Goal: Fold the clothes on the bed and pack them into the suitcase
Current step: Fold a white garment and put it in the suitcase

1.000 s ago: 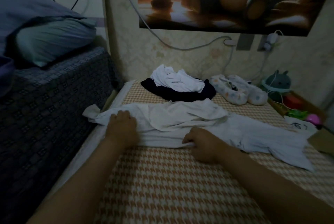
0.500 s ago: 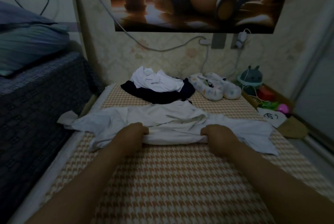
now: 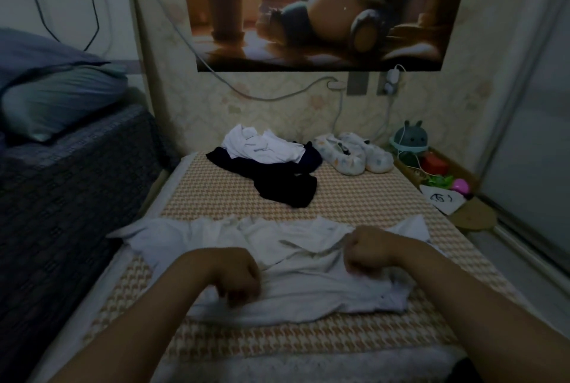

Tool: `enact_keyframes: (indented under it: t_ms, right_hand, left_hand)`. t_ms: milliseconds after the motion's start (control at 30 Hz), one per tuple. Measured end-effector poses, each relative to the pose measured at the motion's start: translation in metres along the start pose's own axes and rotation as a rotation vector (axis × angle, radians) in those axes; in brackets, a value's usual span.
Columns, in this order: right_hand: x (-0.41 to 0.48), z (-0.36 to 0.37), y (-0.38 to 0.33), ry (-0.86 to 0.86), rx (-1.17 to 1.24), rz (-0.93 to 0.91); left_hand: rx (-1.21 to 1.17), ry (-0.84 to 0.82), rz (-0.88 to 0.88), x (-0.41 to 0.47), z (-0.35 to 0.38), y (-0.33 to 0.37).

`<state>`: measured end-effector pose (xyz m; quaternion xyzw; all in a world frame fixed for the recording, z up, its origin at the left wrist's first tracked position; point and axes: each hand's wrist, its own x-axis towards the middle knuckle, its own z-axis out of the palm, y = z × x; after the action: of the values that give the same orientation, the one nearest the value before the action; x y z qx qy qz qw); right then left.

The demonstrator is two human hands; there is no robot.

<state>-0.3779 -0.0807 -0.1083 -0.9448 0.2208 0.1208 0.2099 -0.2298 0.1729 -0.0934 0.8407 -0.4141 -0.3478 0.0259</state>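
A person is standing at the foot of a bed (image 3: 308,339) covered in an orange-and-cream checked mat, and I am watching from beside them in a dim room. Both bare forearms are reaching forward over a white garment (image 3: 308,284), which is lying spread and rumpled across the mat directly in front of them, its sleeves trailing out to either side.

The left hand (image 3: 239,280) is curling its fingers into the near edge of the white garment; it is blurred, but it appears to be gripping the cloth. The right hand (image 3: 365,254) is bunching a fold of the same garment in a closed fist, toward its right side.

Beyond the white garment, farther up the mat, a dark garment (image 3: 287,185) is lying in a loose heap with a crumpled white top (image 3: 262,148) sitting on it. Just right of that heap, a pair of pale patterned slippers (image 3: 354,154) is resting against the wall. A large cartoon poster (image 3: 324,6) is hanging on the wall above, well beyond the white garment.

By my reckoning the job is only beginning. The white garment is partway into its first fold, not yet a neat shape. The two pieces behind it are waiting unfolded. No suitcase is showing anywhere, so nothing appears packed.
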Motion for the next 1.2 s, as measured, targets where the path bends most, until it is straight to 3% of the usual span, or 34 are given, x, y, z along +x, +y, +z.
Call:
enact_keyframes:
  t_ms: [67,133,267,333,467,567,700,767,867,933,1033,1133,1200]
  right_hand:
    - [0.010,-0.008,0.014,0.274,0.049,-0.035]
    - [0.022,-0.009,0.034,0.412,0.076,-0.017]
    - [0.042,0.005,0.079,0.282,-0.332,0.074]
    - [0.048,0.008,0.094,0.231,-0.466,0.089]
    - [0.046,-0.005,0.108,0.340,-0.420,-0.040]
    - [0.037,-0.017,0.120,0.606,-0.318,-0.089]
    - [0.019,-0.028,0.148,0.839,-0.344,0.030]
    - [0.009,-0.026,0.161,0.803,-0.391,0.112]
    - [-0.008,-0.021,0.173,0.749,-0.344,0.013]
    - [-0.026,-0.026,0.163,0.648,-0.163,-0.035]
    - [-0.046,-0.028,0.150,0.331,0.021,-0.011]
    - [-0.059,-0.016,0.145,0.085,-0.015,0.018]
    - [-0.062,-0.012,0.146,0.056,-0.209,0.019]
  left_hand:
    - [0.031,0.171,0.131,0.013,-0.006,0.001]
    - [0.053,0.364,0.208,0.030,-0.012,0.007]
    - [-0.068,0.621,0.357,0.070,-0.008,0.032]
    - [-0.085,0.605,0.399,0.091,-0.002,0.050]
    - [0.183,0.562,0.420,0.131,0.015,0.084]
    - [0.316,0.590,0.337,0.149,0.023,0.107]
    - [0.399,0.521,0.207,0.159,0.028,0.131]
    - [0.385,0.527,0.192,0.156,0.033,0.141]
    - [0.254,0.815,0.560,0.145,0.046,0.167]
    - [0.184,0.737,0.712,0.130,0.059,0.186]
    - [0.338,0.536,0.665,0.115,0.080,0.202]
    - [0.352,0.571,0.610,0.121,0.093,0.200]
    - [0.271,0.609,0.575,0.123,0.094,0.199]
